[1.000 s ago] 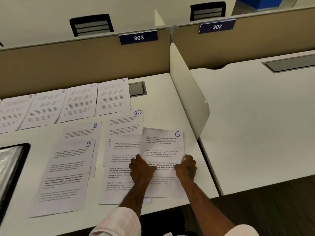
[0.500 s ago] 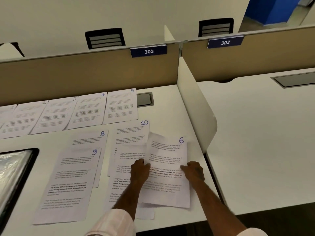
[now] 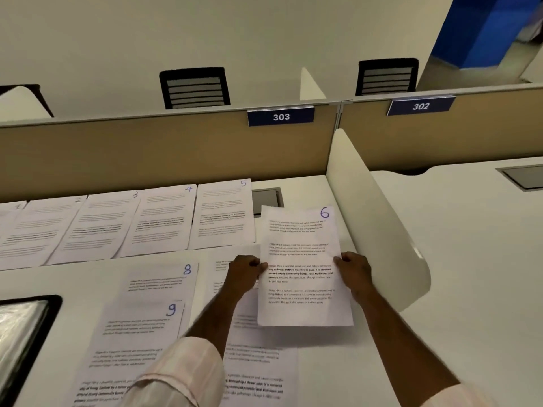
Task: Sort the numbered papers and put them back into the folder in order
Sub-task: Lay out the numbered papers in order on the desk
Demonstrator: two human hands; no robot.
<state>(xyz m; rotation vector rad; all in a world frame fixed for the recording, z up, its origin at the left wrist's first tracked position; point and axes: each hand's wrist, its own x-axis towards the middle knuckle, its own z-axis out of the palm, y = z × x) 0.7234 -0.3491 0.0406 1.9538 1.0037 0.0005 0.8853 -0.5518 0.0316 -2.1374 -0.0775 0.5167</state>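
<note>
Sheet 6 point(image 3: 302, 259), pinched at its side edges by left hand point(image 3: 245, 273) and right hand point(image 3: 354, 271), has lifted off the table point(image 3: 58, 277) toward sheet 5 point(image 3: 223, 215), apparently to extend the ordered row.

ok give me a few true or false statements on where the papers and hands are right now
1. The left hand and right hand both grip sheet 6. True.
2. Sheet 6 lies flat in the back row beside sheet 5. False: it is held up off the desk.
3. Sheet 9 overlaps the near part of sheet 8. True.
4. The folder lies at the right of the view. False: it is at the left edge.
</note>
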